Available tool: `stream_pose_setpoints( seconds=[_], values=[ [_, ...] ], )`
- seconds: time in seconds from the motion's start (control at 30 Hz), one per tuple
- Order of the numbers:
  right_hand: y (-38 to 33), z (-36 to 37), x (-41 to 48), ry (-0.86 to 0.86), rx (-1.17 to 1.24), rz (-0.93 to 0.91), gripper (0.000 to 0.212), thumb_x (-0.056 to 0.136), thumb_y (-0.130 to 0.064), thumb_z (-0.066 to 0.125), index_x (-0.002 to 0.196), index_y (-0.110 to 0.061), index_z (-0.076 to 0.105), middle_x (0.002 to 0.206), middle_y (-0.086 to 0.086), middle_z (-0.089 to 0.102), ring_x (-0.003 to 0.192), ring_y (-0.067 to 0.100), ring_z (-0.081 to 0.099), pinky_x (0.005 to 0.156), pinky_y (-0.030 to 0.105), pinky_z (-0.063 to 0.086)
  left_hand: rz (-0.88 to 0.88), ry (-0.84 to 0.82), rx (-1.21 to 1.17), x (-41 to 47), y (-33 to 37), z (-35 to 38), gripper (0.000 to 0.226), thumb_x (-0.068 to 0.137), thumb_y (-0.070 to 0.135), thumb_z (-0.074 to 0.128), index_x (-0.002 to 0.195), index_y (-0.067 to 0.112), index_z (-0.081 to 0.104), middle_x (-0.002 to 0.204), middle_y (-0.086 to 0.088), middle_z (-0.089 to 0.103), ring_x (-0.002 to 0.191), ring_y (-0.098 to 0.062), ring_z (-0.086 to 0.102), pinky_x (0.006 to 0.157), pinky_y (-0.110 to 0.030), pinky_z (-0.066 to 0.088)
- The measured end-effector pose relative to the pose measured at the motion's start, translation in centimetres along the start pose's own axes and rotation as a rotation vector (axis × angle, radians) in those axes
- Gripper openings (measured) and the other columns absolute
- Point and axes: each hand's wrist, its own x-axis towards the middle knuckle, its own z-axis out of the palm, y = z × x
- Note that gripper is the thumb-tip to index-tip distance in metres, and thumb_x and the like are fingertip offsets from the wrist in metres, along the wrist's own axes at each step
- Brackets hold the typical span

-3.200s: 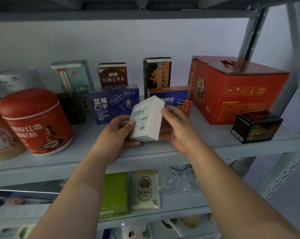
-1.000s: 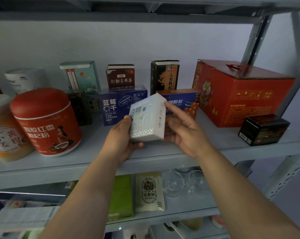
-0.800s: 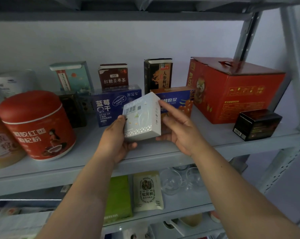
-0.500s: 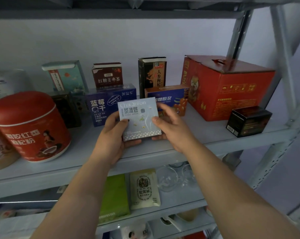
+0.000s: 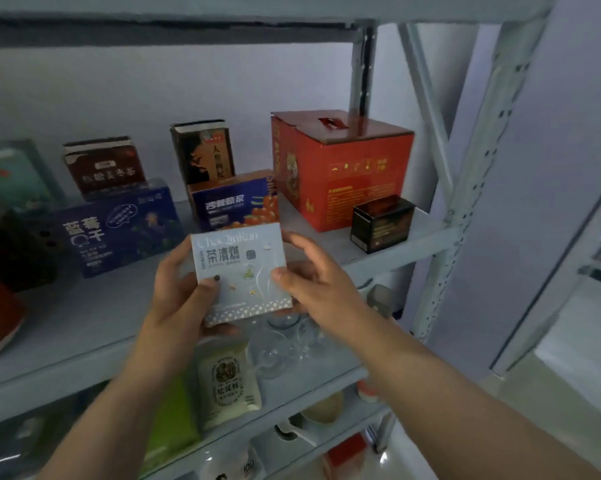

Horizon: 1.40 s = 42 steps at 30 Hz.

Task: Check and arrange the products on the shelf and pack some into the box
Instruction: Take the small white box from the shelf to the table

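I hold a small pale blue-white tea box (image 5: 243, 268) in front of the grey shelf (image 5: 67, 327), its printed front facing me. My left hand (image 5: 179, 292) grips its left side, thumb on the front face. My right hand (image 5: 313, 285) holds the right edge, thumb on the front and fingers behind. The box is off the shelf, just past the front edge. Behind it stand a blue blueberry box (image 5: 119, 226) and a blue-and-orange box (image 5: 235, 202).
A big red carton (image 5: 340, 168) and a small black box (image 5: 382, 223) stand at the shelf's right end. Dark and brown boxes line the back wall. The lower shelf holds a cream pouch (image 5: 228, 382), a green packet and clear glasses. A grey upright post (image 5: 458, 209) is at right.
I turned the tea box from its back and side round to its front face and drew it down and toward me. The view swung to the right.
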Motion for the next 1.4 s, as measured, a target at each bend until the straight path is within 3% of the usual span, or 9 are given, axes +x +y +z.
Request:
stream_pose_setpoints(
  seconds=[0.17, 0.33, 0.47, 0.6, 0.73, 0.83, 0.97, 1.07, 1.4],
  values=[
    [1.4, -7.1, -10.2, 0.186, -0.031, 0.07, 0.044, 0.098, -0.019, 0.069, 0.131, -0.045, 0.054, 0.104, 0.001, 0.077, 0.094, 0.019, 0.075, 0.077, 0.038, 0.064, -0.102, -0.157, 0.008, -4.4, -2.6, 8.2, 0.043, 0.104, 0.014, 0.05, 0.137, 0.041, 0.043, 0.107, 0.009, 0.073, 0.087, -0.02, 0.073, 0.058, -0.034, 0.061],
    [3.7, -13.3, -22.8, 0.422, -0.057, 0.23, 0.048, 0.095, -0.024, 0.07, 0.134, -0.047, 0.054, 0.098, -0.007, 0.075, 0.092, 0.02, 0.075, 0.082, 0.051, 0.063, -0.285, -0.333, 0.03, -10.3, -5.0, 18.1, 0.047, 0.103, 0.011, 0.053, 0.133, 0.046, 0.046, 0.104, 0.014, 0.074, 0.092, -0.025, 0.075, 0.061, -0.043, 0.062],
    [4.2, -16.8, -33.3, 0.61, -0.034, 0.312, 0.043, 0.098, -0.02, 0.068, 0.131, -0.044, 0.053, 0.11, 0.002, 0.074, 0.092, 0.016, 0.076, 0.074, 0.04, 0.065, -0.388, -0.554, 0.036, -16.2, -4.9, 25.4, 0.05, 0.102, 0.006, 0.052, 0.134, 0.044, 0.045, 0.11, 0.009, 0.075, 0.091, -0.023, 0.076, 0.061, -0.038, 0.061],
    [4.2, -19.2, -42.9, 0.783, 0.017, 0.379, 0.048, 0.095, -0.02, 0.072, 0.131, -0.044, 0.053, 0.105, 0.003, 0.075, 0.09, 0.017, 0.076, 0.072, 0.04, 0.065, -0.423, -0.751, 0.075, -22.0, -5.0, 31.4, 0.055, 0.101, 0.0, 0.049, 0.133, 0.045, 0.045, 0.103, 0.019, 0.074, 0.087, -0.017, 0.075, 0.055, -0.034, 0.058],
    [4.6, -19.7, -50.9, 0.945, 0.007, 0.434, 0.053, 0.09, -0.026, 0.077, 0.129, -0.049, 0.05, 0.101, -0.003, 0.075, 0.089, 0.012, 0.075, 0.071, 0.031, 0.063, -0.45, -0.953, 0.111, -27.2, -5.2, 35.8, 0.058, 0.1, -0.002, 0.05, 0.133, 0.046, 0.046, 0.105, 0.01, 0.076, 0.09, -0.019, 0.075, 0.061, -0.034, 0.06],
    [4.5, -19.1, -55.3, 1.058, -0.015, 0.481, 0.06, 0.089, -0.027, 0.078, 0.131, -0.052, 0.044, 0.106, -0.005, 0.073, 0.091, 0.008, 0.073, 0.069, 0.023, 0.059, -0.422, -1.094, 0.177, -30.2, -5.3, 37.7, 0.061, 0.099, 0.001, 0.053, 0.137, 0.047, 0.045, 0.109, 0.011, 0.073, 0.094, -0.025, 0.074, 0.063, -0.041, 0.06],
    [3.7, -16.8, -59.4, 1.213, -0.037, 0.51, 0.07, 0.088, -0.031, 0.08, 0.136, -0.057, 0.038, 0.111, -0.004, 0.071, 0.089, 0.011, 0.074, 0.073, 0.03, 0.063, -0.434, -1.296, 0.199, -33.0, -4.7, 39.2, 0.06, 0.101, 0.005, 0.052, 0.14, 0.049, 0.042, 0.12, 0.002, 0.071, 0.098, -0.028, 0.073, 0.066, -0.043, 0.061],
    [2.8, -14.1, -61.4, 1.339, -0.065, 0.536, 0.072, 0.087, -0.035, 0.081, 0.137, -0.06, 0.036, 0.11, -0.004, 0.07, 0.088, 0.012, 0.075, 0.078, 0.035, 0.063, -0.451, -1.443, 0.168, -34.4, -4.5, 39.7, 0.06, 0.101, 0.004, 0.051, 0.139, 0.049, 0.043, 0.116, 0.002, 0.072, 0.097, -0.028, 0.073, 0.066, -0.044, 0.061],
    [0.1, 3.2, -65.9, 1.909, -0.045, 0.678, 0.068, 0.09, -0.038, 0.077, 0.139, -0.058, 0.034, 0.118, -0.005, 0.069, 0.093, 0.011, 0.074, 0.077, 0.034, 0.065, -0.481, -1.985, 0.122, -43.1, -3.6, 36.2, 0.057, 0.101, 0.002, 0.049, 0.131, 0.05, 0.049, 0.107, 0.007, 0.074, 0.093, -0.02, 0.075, 0.063, -0.041, 0.061]
  ],
)
